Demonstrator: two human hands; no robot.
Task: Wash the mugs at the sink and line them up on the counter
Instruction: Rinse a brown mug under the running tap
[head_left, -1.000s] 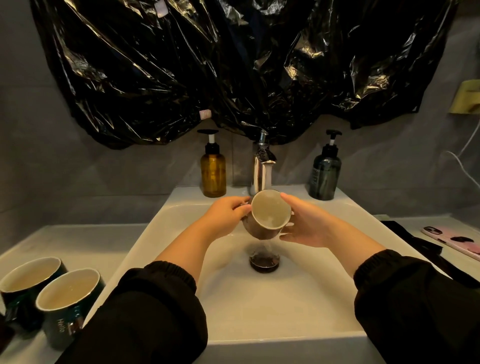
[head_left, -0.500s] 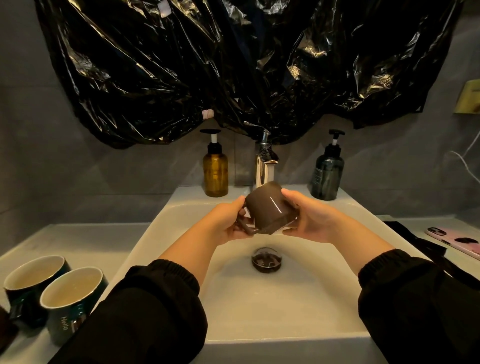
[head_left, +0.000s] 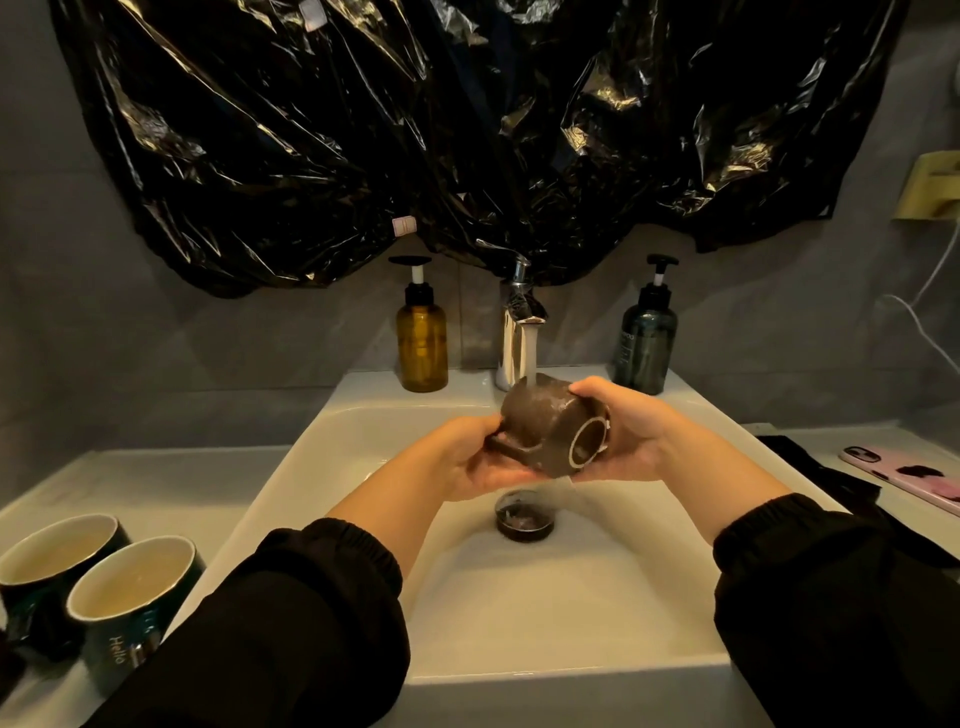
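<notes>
Since a second ago you've rolled the brown mug (head_left: 545, 426) from mouth-toward-you onto its side, with the base ring now facing you. It sits directly under the faucet (head_left: 514, 332), and the stream hits its outer wall. Your left hand (head_left: 467, 462) has its fingers curled under the handle end, and your right hand (head_left: 628, 436) has its fingers wrapped round the base end. Looks like the outside rinse. Two green mugs (head_left: 130, 592) stand upright on the counter (head_left: 156, 478), well left of the faucet; can't tell if they're washed.

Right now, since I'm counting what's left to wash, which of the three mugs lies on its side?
The brown mug, gripped by left hand and right hand under the tap; the two green mugs stand upright on the counter.
</notes>
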